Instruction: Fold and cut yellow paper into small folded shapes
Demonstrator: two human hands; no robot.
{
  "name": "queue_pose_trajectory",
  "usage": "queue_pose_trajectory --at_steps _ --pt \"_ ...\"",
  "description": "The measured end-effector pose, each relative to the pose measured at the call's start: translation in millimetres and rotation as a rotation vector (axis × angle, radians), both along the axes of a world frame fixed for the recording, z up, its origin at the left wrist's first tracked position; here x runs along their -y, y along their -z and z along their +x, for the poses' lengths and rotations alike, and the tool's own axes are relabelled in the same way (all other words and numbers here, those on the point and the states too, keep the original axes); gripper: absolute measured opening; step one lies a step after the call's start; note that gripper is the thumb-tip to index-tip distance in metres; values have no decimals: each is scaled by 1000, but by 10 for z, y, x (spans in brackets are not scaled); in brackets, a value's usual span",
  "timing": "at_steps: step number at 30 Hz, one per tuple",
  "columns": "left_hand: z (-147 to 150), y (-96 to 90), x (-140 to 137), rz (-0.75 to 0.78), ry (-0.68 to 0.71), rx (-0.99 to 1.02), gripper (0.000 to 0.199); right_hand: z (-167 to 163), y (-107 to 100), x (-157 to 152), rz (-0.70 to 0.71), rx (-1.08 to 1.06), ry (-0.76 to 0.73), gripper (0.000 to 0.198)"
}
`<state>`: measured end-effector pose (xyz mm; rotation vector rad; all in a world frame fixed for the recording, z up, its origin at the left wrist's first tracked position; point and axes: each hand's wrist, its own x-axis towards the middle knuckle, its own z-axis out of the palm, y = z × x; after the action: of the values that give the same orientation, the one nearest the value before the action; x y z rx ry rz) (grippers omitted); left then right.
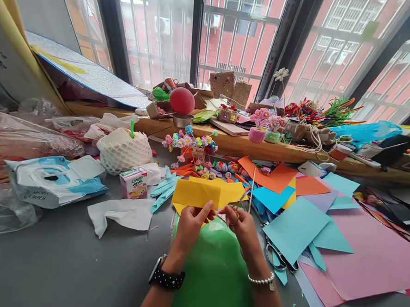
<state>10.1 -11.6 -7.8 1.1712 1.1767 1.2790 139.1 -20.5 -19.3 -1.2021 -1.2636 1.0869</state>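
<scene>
My left hand (195, 224) pinches a folded piece of yellow paper (195, 193) between thumb and fingers, holding it upright over a green balloon-like surface (215, 270). Close beside it, my right hand (240, 225) is closed, its fingers curled around something thin and greyish that blurs against the background; its kind is unclear. The tips of both hands nearly meet at the lower right corner of the paper. More yellow sheets (232, 190) lie just behind. A wooden stick (251, 193) rises behind my right hand.
Scissors (278, 257) lie right of my right hand, partly under turquoise paper (297, 228) and near pink sheets (368, 256). To the left are a tissue (124, 216), a small drink carton (133, 184) and a wipes pack (53, 181). Crocheted flowers (191, 145) stand behind.
</scene>
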Motion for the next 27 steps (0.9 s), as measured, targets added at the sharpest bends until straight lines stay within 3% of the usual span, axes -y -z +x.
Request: queue_pose_trajectory --at_steps 7,20,27 --pt "39 1 21 6 208 -58 28 -12 5 -2 -49 -275 76 22" --pt "42 -4 -5 -85 128 7 32 -30 -15 4 -58 -314 64 21" --pt "36 1 8 -175 187 116 32 -47 7 2 -64 -284 39 23"
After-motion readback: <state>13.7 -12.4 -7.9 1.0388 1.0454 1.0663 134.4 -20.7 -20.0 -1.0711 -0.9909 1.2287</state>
